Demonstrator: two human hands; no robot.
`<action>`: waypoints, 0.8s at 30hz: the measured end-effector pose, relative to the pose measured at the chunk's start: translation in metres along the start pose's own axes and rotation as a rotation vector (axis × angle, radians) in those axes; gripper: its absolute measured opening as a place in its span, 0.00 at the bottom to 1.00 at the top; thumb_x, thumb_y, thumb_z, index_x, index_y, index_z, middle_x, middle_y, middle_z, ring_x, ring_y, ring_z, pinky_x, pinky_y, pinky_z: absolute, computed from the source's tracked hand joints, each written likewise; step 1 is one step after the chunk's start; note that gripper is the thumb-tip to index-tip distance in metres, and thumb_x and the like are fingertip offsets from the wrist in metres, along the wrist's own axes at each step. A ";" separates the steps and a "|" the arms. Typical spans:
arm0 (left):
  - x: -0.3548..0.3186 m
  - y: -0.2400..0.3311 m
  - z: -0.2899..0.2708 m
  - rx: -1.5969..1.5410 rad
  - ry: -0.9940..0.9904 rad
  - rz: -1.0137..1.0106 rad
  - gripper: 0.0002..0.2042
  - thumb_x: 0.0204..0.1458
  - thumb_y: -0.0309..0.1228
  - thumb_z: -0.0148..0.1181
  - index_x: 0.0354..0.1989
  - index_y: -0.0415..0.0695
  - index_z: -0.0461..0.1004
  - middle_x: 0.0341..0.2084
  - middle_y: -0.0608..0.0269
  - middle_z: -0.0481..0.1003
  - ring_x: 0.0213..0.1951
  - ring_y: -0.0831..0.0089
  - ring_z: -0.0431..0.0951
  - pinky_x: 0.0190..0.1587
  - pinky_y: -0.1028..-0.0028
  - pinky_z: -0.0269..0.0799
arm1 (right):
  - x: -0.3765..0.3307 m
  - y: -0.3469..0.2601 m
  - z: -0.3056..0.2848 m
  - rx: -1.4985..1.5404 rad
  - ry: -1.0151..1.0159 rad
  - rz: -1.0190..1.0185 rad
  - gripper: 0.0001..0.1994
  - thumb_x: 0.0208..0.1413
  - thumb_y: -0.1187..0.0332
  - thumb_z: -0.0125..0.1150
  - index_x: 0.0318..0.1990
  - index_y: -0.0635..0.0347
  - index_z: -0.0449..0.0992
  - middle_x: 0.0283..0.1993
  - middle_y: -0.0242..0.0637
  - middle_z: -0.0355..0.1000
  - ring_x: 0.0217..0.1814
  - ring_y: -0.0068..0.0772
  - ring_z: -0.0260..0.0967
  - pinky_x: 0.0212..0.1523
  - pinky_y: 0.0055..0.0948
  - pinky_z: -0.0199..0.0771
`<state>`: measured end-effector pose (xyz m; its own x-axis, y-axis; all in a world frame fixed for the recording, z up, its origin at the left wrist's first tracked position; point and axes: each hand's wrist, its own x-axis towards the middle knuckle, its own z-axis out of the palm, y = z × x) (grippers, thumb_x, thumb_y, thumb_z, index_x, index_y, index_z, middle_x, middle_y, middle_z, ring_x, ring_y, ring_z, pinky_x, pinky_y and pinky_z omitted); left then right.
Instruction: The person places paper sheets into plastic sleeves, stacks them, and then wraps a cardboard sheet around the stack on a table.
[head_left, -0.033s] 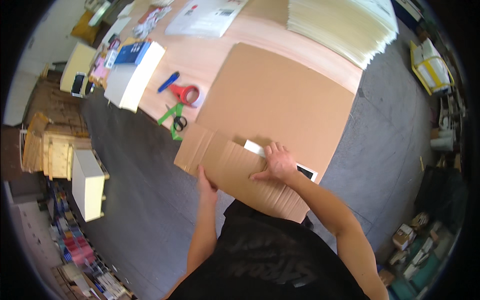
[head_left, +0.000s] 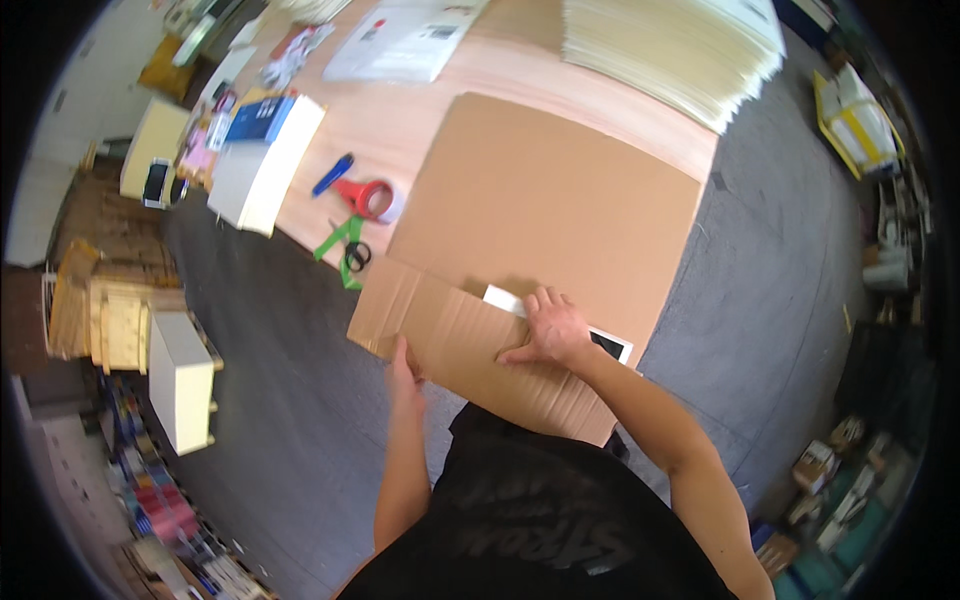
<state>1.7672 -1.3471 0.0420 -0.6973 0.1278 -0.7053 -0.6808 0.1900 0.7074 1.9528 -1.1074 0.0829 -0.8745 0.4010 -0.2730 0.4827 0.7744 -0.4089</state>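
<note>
Folding the cardboard flap [head_left: 470, 345] over at the table's near edge, the right hand [head_left: 553, 330] pressed flat while the left hand [head_left: 403, 362] gripped its edge; creasing it seemed due next.

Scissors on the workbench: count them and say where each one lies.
1. The green-handled scissors lie at the table's near edge, just left of the cardboard sheet and below the red tape dispenser. Others may be hidden under the cardboard or clutter.

We see a big brown cardboard sheet [head_left: 545, 200] flat on the table, corrugated near flap [head_left: 470, 345] folded over a white-edged flat item [head_left: 610, 345].
</note>
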 end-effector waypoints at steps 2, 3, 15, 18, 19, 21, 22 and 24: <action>-0.029 0.034 0.030 0.633 0.298 0.795 0.31 0.56 0.47 0.63 0.62 0.38 0.67 0.57 0.50 0.71 0.59 0.56 0.72 0.60 0.60 0.68 | -0.001 0.001 -0.002 0.015 -0.011 0.008 0.52 0.32 0.25 0.67 0.52 0.68 0.71 0.51 0.44 0.69 0.60 0.42 0.66 0.61 0.41 0.67; -0.046 0.049 0.051 0.916 0.429 1.214 0.31 0.55 0.46 0.64 0.62 0.38 0.67 0.57 0.49 0.71 0.59 0.54 0.71 0.61 0.59 0.67 | -0.002 0.003 -0.004 0.016 -0.017 0.021 0.52 0.32 0.25 0.67 0.52 0.68 0.71 0.52 0.44 0.69 0.60 0.42 0.66 0.61 0.41 0.67; -0.050 0.053 0.197 1.657 -1.312 1.304 0.38 0.45 0.53 0.70 0.61 0.42 0.69 0.55 0.55 0.73 0.57 0.55 0.71 0.61 0.55 0.65 | -0.110 0.031 -0.019 0.000 0.193 0.444 0.57 0.27 0.35 0.76 0.60 0.76 0.65 0.60 0.52 0.68 0.67 0.49 0.62 0.67 0.49 0.60; -0.048 0.047 0.199 1.623 -1.337 1.281 0.36 0.44 0.52 0.71 0.59 0.43 0.71 0.54 0.56 0.73 0.57 0.56 0.71 0.59 0.56 0.64 | -0.119 0.030 0.003 0.065 0.343 0.478 0.55 0.27 0.38 0.77 0.59 0.74 0.67 0.58 0.50 0.70 0.63 0.50 0.66 0.66 0.44 0.63; -0.050 0.048 0.201 1.605 -1.334 1.314 0.36 0.44 0.52 0.71 0.59 0.43 0.72 0.53 0.57 0.74 0.56 0.57 0.71 0.58 0.57 0.64 | -0.118 0.028 0.002 0.091 0.393 0.480 0.54 0.28 0.39 0.78 0.58 0.74 0.67 0.57 0.50 0.70 0.61 0.50 0.67 0.65 0.43 0.64; -0.048 0.047 0.201 1.574 -1.318 1.357 0.35 0.43 0.51 0.71 0.58 0.44 0.73 0.52 0.58 0.74 0.55 0.58 0.72 0.57 0.58 0.62 | -0.121 0.025 -0.006 0.258 0.291 0.552 0.50 0.29 0.41 0.78 0.56 0.70 0.69 0.57 0.48 0.70 0.62 0.50 0.66 0.64 0.43 0.65; -0.047 0.047 0.203 1.560 -1.310 1.378 0.34 0.43 0.51 0.72 0.58 0.45 0.73 0.51 0.59 0.74 0.54 0.58 0.72 0.57 0.58 0.62 | -0.121 0.025 -0.012 0.338 0.243 0.590 0.48 0.30 0.42 0.78 0.55 0.69 0.70 0.57 0.48 0.71 0.63 0.49 0.66 0.64 0.43 0.65; -0.047 0.046 0.205 1.551 -1.294 1.364 0.34 0.42 0.51 0.72 0.57 0.47 0.74 0.50 0.60 0.74 0.54 0.59 0.72 0.57 0.58 0.61 | -0.124 0.026 -0.004 0.337 0.284 0.567 0.45 0.32 0.43 0.78 0.53 0.67 0.70 0.57 0.48 0.70 0.63 0.51 0.66 0.63 0.43 0.67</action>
<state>1.8150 -1.1453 0.0986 0.4104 0.8950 -0.1748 0.8234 -0.2814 0.4928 2.0735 -1.1348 0.1096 -0.4415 0.8439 -0.3049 0.8146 0.2346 -0.5304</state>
